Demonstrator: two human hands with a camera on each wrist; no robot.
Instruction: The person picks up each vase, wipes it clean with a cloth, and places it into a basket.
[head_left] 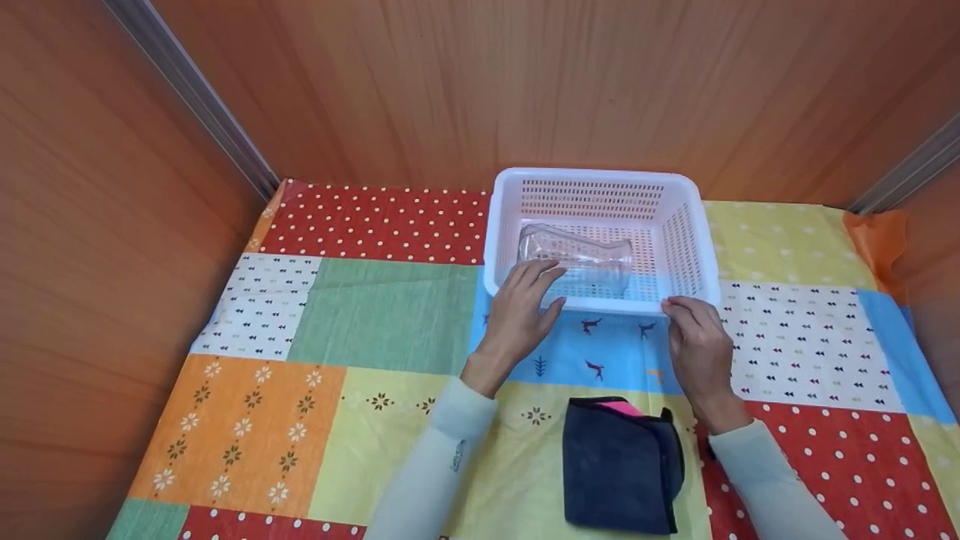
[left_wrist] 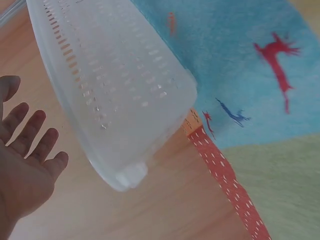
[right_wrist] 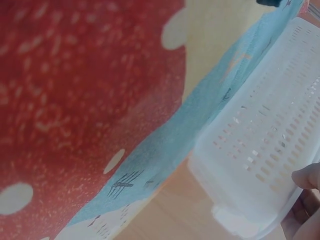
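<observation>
A white plastic basket (head_left: 600,305) with slotted walls stands against the back panel. Inside it a clear glass vessel (head_left: 585,255) with a narrowed neck lies on its side. At the basket's front right corner, my right hand (head_left: 699,345) pinches the rim; the thumb (right_wrist: 306,176) shows against the outer wall in the right wrist view. My left hand (head_left: 517,311) is over the front left rim, fingers spread and holding nothing. In the left wrist view its fingers (left_wrist: 46,142) stand apart from the basket wall (left_wrist: 135,95).
A folded dark grey fabric piece (head_left: 615,472) with black edging and a pink inside lies in front of the basket, between the forearms. A patchwork-print cloth (head_left: 382,315) covers the table. Wood-grain panels (head_left: 420,90) enclose the back and sides.
</observation>
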